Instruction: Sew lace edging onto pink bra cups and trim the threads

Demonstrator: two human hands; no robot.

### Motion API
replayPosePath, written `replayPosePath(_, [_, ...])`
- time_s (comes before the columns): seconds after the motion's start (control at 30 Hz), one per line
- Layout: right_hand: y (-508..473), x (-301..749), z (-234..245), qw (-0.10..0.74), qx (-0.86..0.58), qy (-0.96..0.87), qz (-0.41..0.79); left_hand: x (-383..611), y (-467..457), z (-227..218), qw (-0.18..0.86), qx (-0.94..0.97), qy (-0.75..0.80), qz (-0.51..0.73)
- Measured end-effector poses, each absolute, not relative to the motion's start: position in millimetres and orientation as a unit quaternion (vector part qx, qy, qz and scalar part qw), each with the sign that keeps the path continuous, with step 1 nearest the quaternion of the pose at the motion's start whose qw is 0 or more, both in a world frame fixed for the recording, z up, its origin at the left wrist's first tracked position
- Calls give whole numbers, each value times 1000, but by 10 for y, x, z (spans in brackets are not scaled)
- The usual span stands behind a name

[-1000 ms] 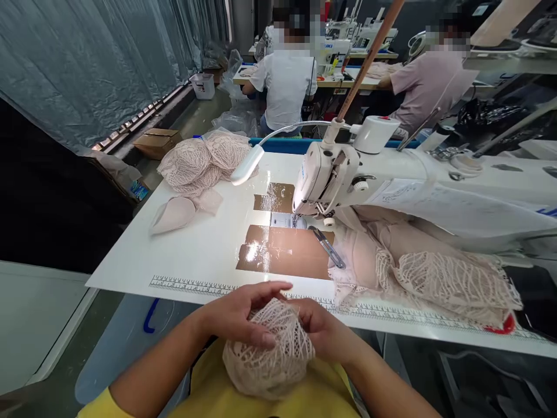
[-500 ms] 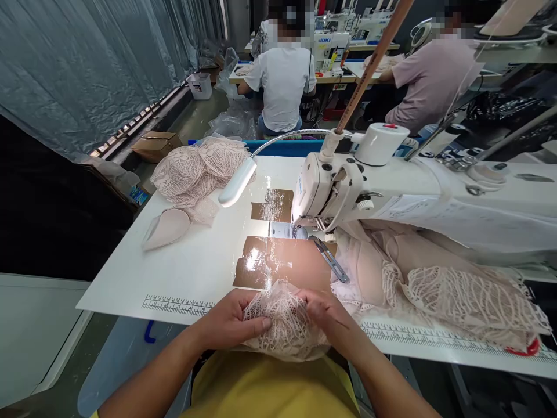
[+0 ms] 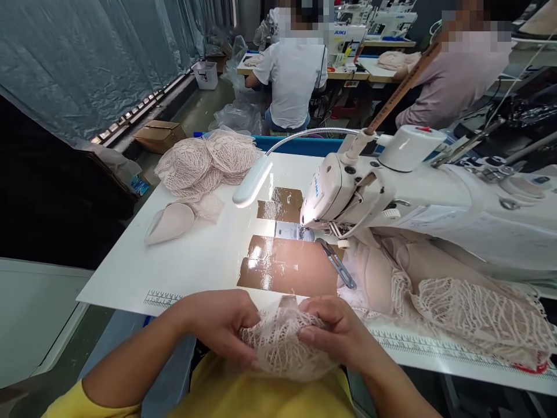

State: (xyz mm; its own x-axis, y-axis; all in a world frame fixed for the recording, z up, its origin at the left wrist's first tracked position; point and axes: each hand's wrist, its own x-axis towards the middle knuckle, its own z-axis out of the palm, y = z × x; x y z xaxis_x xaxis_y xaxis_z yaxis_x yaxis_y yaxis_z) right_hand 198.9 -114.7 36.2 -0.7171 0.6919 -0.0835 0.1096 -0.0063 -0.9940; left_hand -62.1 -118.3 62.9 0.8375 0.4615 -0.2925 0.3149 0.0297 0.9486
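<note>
A beige lace bra cup (image 3: pixel 285 342) is held between my two hands at the table's front edge, close to my yellow shirt. My left hand (image 3: pixel 221 325) grips its left side, the thumb lying low along the lace. On the right side, my right hand (image 3: pixel 333 331) pinches it between thumb and curled fingers. Just beyond lies a brown taped patch (image 3: pixel 291 267) on the tabletop. Thread snips (image 3: pixel 337 264) rest at that patch's right edge, below the white sewing machine (image 3: pixel 343 191). Several fingertips are hidden behind the lace.
A pile of lace cups (image 3: pixel 204 162) sits at the back left, with a smooth beige cup (image 3: pixel 172 223) before it. Lace garments (image 3: pixel 474 313) cover the table's right side. A lamp (image 3: pixel 252 180) overhangs the middle. Two co-workers sit beyond, one in a white shirt (image 3: pixel 291 81).
My hands have shifted their hold on the lace cup, and my left hand has turned over, its back now uppermost. The view has swung slightly left.
</note>
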Motion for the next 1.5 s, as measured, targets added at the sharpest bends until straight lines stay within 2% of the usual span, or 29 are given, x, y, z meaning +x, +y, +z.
replayPosePath(0.07, [-1162, 2060, 323, 266, -324, -623, 660, -739, -1267, 534, 725, 615, 278, 140])
replayPosePath(0.17, [-1172, 2081, 276, 354, -382, -511, 684, -730, -1478, 332, 776, 381, 270, 425])
replayPosePath(0.23, [-1156, 2009, 268, 404, -411, -470, 669, -568, -1624, 217, 805, 257, 241, 478])
replayPosePath(0.3, [-1132, 1883, 277, 417, -427, -497, 630, -335, -1718, 159, 840, 205, 248, 437])
replayPosePath(0.4, [-1123, 1682, 289, 391, -425, -573, 581, -22, -1725, 158, 829, 157, 285, 454])
replayPosePath(0.53, [-1156, 1587, 252, 397, -423, -497, 645, 121, -1660, 143, 806, 126, 332, 474])
replayPosePath(0.67, [-1117, 1707, 210, 454, -426, -354, 698, -95, -1738, 91, 804, 249, 340, 419])
replayPosePath(0.8, [-1051, 1824, 230, 406, -431, -424, 686, -542, -1780, 252, 823, 442, 218, 281])
replayPosePath(0.87, [-1050, 1818, 263, 351, -414, -508, 668, -694, -1720, 410, 747, 516, 240, 344])
replayPosePath(0.97, [-1091, 1735, 329, 286, -361, -583, 670, -719, -1568, 598, 555, 602, 409, 402])
replayPosePath(1.0, [-1108, 1701, 350, 275, -347, -594, 672, -684, -1521, 623, 527, 616, 440, 385])
replayPosePath(1.07, [-1137, 1643, 380, 264, -341, -619, 657, -590, -1459, 613, 538, 623, 452, 344])
replayPosePath(1.17, [-1153, 1586, 386, 279, -353, -650, 612, -471, -1463, 522, 578, 611, 436, 322])
replayPosePath(1.33, [-1156, 1521, 356, 379, -347, -673, 532, -429, -1544, 465, 554, 629, 447, 314])
replayPosePath(1.5, [-1166, 1485, 343, 406, -360, -672, 504, -462, -1539, 529, 546, 632, 446, 322])
